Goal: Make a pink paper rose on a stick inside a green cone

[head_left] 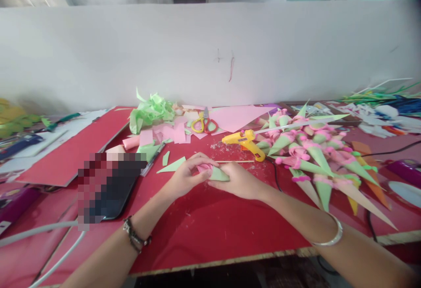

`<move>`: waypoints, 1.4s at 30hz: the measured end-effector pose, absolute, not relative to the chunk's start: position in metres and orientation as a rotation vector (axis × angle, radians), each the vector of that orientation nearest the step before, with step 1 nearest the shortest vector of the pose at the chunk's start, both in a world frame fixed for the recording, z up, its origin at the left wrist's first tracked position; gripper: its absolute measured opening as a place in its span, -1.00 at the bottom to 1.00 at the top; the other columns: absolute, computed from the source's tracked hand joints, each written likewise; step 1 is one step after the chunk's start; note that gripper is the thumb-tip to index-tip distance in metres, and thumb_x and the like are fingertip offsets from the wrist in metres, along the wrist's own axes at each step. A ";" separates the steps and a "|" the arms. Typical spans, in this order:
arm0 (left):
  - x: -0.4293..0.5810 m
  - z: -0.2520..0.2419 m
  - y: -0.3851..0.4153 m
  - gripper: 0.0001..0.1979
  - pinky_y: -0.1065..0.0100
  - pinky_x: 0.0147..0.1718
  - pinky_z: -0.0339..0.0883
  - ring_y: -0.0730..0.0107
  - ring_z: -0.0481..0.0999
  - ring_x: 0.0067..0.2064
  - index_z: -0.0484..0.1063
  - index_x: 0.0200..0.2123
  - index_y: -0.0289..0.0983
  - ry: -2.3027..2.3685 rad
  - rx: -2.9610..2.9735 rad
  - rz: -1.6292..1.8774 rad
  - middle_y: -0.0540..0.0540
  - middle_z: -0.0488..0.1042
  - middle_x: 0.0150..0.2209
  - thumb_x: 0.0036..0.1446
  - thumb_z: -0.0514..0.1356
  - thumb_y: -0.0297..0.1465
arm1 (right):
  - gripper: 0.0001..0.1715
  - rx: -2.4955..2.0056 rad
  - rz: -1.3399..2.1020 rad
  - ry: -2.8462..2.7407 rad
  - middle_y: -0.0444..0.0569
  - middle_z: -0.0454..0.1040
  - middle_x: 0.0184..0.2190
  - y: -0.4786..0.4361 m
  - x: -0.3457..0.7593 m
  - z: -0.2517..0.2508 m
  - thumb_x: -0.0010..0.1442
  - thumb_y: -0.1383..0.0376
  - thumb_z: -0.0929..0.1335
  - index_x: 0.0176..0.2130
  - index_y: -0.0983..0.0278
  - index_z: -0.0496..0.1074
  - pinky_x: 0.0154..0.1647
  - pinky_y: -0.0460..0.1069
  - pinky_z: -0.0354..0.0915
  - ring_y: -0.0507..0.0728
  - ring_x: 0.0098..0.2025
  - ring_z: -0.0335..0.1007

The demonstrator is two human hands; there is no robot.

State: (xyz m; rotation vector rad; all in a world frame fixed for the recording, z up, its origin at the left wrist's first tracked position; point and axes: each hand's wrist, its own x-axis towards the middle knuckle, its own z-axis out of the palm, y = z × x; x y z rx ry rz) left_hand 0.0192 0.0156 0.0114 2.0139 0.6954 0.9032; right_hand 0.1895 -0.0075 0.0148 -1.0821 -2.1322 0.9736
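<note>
While both hands meet over the middle of the red surface (210,231), they've got one little green paper cone (217,174) between them, lying on its side right on the surface. The left hand (184,177) has its fingers (204,160) curled over the wide end, pinching the pink paper rolled into the mouth. The right hand (239,181) lies low over the pointed end with its fingers (219,183) pressed together against the cone's side; the very tip is tucked under that hand, so can't see it.

Going around from the hands: a yellow glue gun (245,142) lies at about 1 o'clock, with a thin wooden stick (235,161) between it and the hands. A big pile of finished cones (309,156), green with pink tops, spreads out at 2 to 3 o'clock. Scissors (204,124) with yellow and red handles are at 12, next to a pink sheet (240,117). A wad of crumpled green paper (151,112) is at 11, and a dark phone (118,187) lies at 9. Glue crumbs and paper scraps are scattered all over, honestly a mess.
</note>
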 end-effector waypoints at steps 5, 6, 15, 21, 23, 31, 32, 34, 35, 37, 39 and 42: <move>0.019 0.011 0.016 -0.79 0.34 -0.19 0.19 0.40 0.32 -0.23 0.40 -0.21 -0.26 0.702 2.045 0.890 -0.09 0.32 -0.30 0.08 0.06 -0.38 | -0.78 -1.062 0.997 -2.132 -0.08 0.45 -0.38 -0.007 0.190 0.014 0.03 0.26 0.29 -0.30 0.33 0.39 -0.37 -0.10 0.20 0.07 -0.35 0.36; 0.019 0.011 0.016 -0.79 0.34 -0.19 0.19 0.40 0.32 -0.23 0.40 -0.21 -0.26 0.701 2.051 0.888 -0.09 0.32 -0.30 0.08 0.06 -0.39 | -0.78 -1.054 1.003 -2.128 -0.08 0.45 -0.37 -0.007 0.190 0.014 0.02 0.27 0.30 -0.29 0.33 0.39 -0.36 -0.10 0.21 0.08 -0.33 0.36; 0.019 0.010 0.015 -0.78 0.32 -0.19 0.19 0.38 0.32 -0.22 0.39 -0.19 -0.24 0.710 2.066 0.887 -0.09 0.31 -0.30 0.10 0.05 -0.36 | -0.79 -1.079 0.998 -2.140 -0.10 0.44 -0.41 -0.007 0.189 0.016 0.03 0.25 0.30 -0.33 0.33 0.39 -0.39 -0.11 0.19 0.06 -0.37 0.35; 0.020 0.009 0.014 -0.73 0.34 -0.24 0.21 0.38 0.32 -0.24 0.38 -0.18 -0.25 0.724 2.021 0.886 -0.10 0.32 -0.29 0.15 -0.04 -0.33 | -0.78 -1.112 0.959 -2.140 -0.10 0.42 -0.44 -0.007 0.190 0.016 0.02 0.23 0.30 -0.35 0.34 0.39 -0.43 -0.12 0.17 0.05 -0.40 0.33; 0.020 0.009 0.014 -0.74 0.37 -0.27 0.20 0.39 0.32 -0.25 0.38 -0.17 -0.24 0.733 2.024 0.879 -0.09 0.32 -0.29 0.14 -0.03 -0.33 | -0.78 -1.116 0.961 -2.139 -0.09 0.42 -0.44 -0.007 0.190 0.015 0.02 0.23 0.30 -0.34 0.34 0.39 -0.44 -0.12 0.17 0.05 -0.39 0.33; 0.020 0.009 0.013 -0.76 0.40 -0.29 0.18 0.43 0.29 -0.28 0.40 -0.20 -0.24 0.740 2.066 0.862 -0.07 0.29 -0.33 0.13 0.00 -0.34 | -0.77 -1.113 0.995 -2.149 -0.08 0.44 -0.42 -0.007 0.190 0.014 0.03 0.24 0.29 -0.32 0.34 0.40 -0.42 -0.11 0.18 0.05 -0.39 0.35; 0.020 0.009 0.013 -0.76 0.39 -0.29 0.18 0.43 0.30 -0.28 0.40 -0.21 -0.24 0.740 2.066 0.856 -0.07 0.29 -0.33 0.14 -0.01 -0.34 | -0.77 -1.108 1.001 -2.150 -0.07 0.44 -0.42 -0.007 0.190 0.014 0.04 0.24 0.29 -0.32 0.33 0.40 -0.42 -0.11 0.18 0.06 -0.38 0.35; 0.020 0.008 0.013 -0.75 0.38 -0.26 0.18 0.41 0.30 -0.26 0.38 -0.20 -0.25 0.733 2.050 0.868 -0.08 0.30 -0.31 0.14 -0.02 -0.33 | -0.77 -1.082 0.998 -2.139 -0.07 0.44 -0.39 -0.007 0.190 0.014 0.04 0.25 0.29 -0.29 0.32 0.39 -0.39 -0.11 0.19 0.06 -0.35 0.35; 0.020 0.007 0.013 -0.76 0.37 -0.23 0.19 0.39 0.31 -0.22 0.35 -0.18 -0.25 0.724 2.031 0.890 -0.09 0.31 -0.28 0.14 -0.01 -0.33 | -0.76 -1.067 0.992 -2.126 -0.07 0.43 -0.37 -0.007 0.189 0.015 0.04 0.26 0.29 -0.27 0.32 0.38 -0.38 -0.10 0.19 0.06 -0.34 0.35; 0.021 0.004 0.012 -0.71 0.35 -0.19 0.19 0.36 0.30 -0.16 0.26 -0.10 -0.25 0.703 1.982 0.951 -0.10 0.31 -0.22 0.09 0.05 -0.31 | -0.74 -1.049 0.982 -2.092 -0.07 0.42 -0.37 -0.008 0.189 0.015 0.05 0.24 0.28 -0.24 0.32 0.36 -0.39 -0.11 0.19 0.05 -0.35 0.33; 0.022 0.002 0.010 -0.58 0.34 -0.18 0.22 0.34 0.31 -0.15 0.16 -0.03 -0.24 0.710 1.953 1.008 -0.11 0.29 -0.17 0.02 0.13 -0.31 | -0.74 -1.050 0.966 -2.076 -0.09 0.41 -0.43 -0.008 0.188 0.014 0.07 0.21 0.26 -0.27 0.33 0.36 -0.44 -0.12 0.17 0.03 -0.41 0.30; 0.026 0.003 0.006 -0.58 0.34 -0.18 0.22 0.35 0.32 -0.17 0.17 -0.08 -0.26 0.788 2.046 1.099 -0.12 0.30 -0.18 -0.04 0.19 -0.35 | -0.82 -1.060 0.888 -2.100 -0.12 0.38 -0.48 -0.006 0.188 0.011 0.06 0.26 0.26 -0.35 0.33 0.34 -0.48 -0.12 0.14 0.02 -0.46 0.26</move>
